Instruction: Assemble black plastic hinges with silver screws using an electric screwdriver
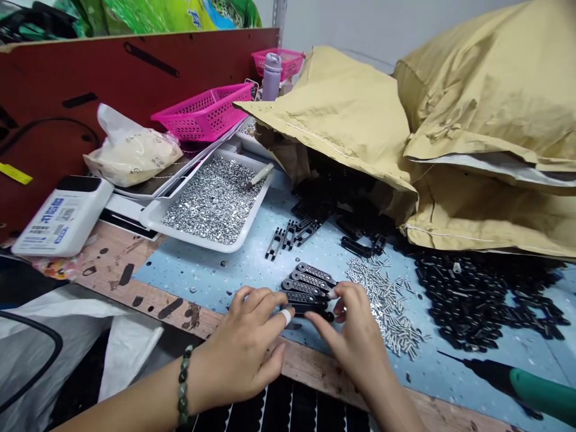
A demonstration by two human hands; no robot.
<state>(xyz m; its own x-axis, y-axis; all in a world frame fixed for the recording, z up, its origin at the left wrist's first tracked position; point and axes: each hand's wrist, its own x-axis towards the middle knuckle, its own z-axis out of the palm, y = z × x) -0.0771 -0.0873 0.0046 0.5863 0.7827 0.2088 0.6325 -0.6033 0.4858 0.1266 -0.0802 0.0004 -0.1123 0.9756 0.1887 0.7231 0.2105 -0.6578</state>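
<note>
Several slim black plastic arms (310, 279) with textured tops lie side by side in a row at the front of the blue work surface. My left hand (245, 342) reaches the left ends of the nearest ones, its fingers bent and its thumb apart below; a white band circles one finger. At the right ends, my right hand (353, 327) has thumb and index finger around the nearest black arm. Its other fingers are curled and partly hidden. Right beside this hand spreads a pile of small silver pins (387, 306).
A white tray (238, 237) holds small metal pieces and a scoop-like tool. Black slotted parts (288, 237) lie behind the row. Paper sacks (342, 102) stand at the back, one spilling black parts. Small black pieces (468, 300) and a green-handled electric screwdriver (535, 390) are at right.
</note>
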